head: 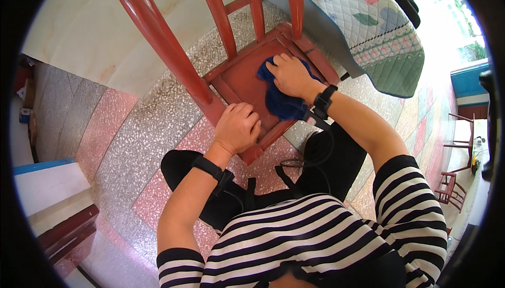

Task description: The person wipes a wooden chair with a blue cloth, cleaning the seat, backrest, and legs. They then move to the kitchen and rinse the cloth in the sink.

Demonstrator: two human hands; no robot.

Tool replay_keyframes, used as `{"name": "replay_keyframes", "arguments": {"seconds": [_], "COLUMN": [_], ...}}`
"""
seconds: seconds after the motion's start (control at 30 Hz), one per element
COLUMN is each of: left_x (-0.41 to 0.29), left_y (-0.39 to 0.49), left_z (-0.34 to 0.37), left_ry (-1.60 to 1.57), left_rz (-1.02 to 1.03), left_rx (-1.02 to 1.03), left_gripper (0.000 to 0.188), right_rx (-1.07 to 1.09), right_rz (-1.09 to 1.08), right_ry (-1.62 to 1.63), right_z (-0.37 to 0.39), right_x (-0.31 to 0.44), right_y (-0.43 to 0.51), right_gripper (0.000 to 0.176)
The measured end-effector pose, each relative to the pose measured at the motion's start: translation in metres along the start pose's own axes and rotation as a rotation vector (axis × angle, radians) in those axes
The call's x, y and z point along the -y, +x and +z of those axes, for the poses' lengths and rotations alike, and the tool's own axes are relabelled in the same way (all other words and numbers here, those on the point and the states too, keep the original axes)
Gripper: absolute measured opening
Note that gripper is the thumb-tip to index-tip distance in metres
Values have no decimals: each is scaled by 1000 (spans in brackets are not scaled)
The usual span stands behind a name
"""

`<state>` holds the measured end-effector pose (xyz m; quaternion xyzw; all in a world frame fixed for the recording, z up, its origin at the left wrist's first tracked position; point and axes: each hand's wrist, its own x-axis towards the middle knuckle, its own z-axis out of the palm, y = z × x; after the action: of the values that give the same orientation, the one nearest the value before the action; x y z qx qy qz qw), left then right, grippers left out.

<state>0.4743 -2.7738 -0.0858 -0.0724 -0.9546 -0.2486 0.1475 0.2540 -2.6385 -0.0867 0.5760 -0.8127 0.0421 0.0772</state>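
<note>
A red painted wooden chair (252, 73) stands before me, its slatted back and curved arm rising towards the top of the view. My right hand (291, 74) presses a dark blue cloth (282, 104) onto the seat, fingers bent over its upper part. The cloth lies crumpled and reaches the seat's near right edge. My left hand (238, 125) grips the seat's near left edge rail, just below the foot of the curved arm post; its fingertips are partly hidden. Each wrist wears a black strap.
A quilted floral cover (378, 28) hangs at the upper right, close behind the chair. A pale wall (79, 31) stands at the upper left. Red chairs (447, 187) are far right. A thin dark cable (294, 164) hangs near my knees above the terrazzo floor (158, 130).
</note>
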Motion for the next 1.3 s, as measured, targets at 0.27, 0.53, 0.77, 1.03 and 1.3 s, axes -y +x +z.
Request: {"name": "replay_keyframes", "arguments": {"seconds": [0.27, 0.53, 0.77, 1.03, 1.3], "left_x": [1, 2, 3, 6, 9], "left_y": [0, -2, -4, -8, -9], "left_z": [1, 1, -2, 1, -3], "left_ry": [-1, -19, -26, -62, -79], "left_rz": [-19, -56, -52, -49, -21], "left_rx": [-10, -65, -54, -83, -120], "left_gripper": [12, 11, 12, 12, 13], "right_rx": [-194, -72, -15, 488, 295], "right_rz": [187, 210, 200, 417, 486], "right_ry": [-195, -374, -270, -123, 39], "right_z": [6, 27, 15, -35, -79], "right_x": [-61, -59, -65, -51, -74], "right_y": [45, 44, 23, -58, 12], "right_gripper": [28, 22, 22, 31, 33]}}
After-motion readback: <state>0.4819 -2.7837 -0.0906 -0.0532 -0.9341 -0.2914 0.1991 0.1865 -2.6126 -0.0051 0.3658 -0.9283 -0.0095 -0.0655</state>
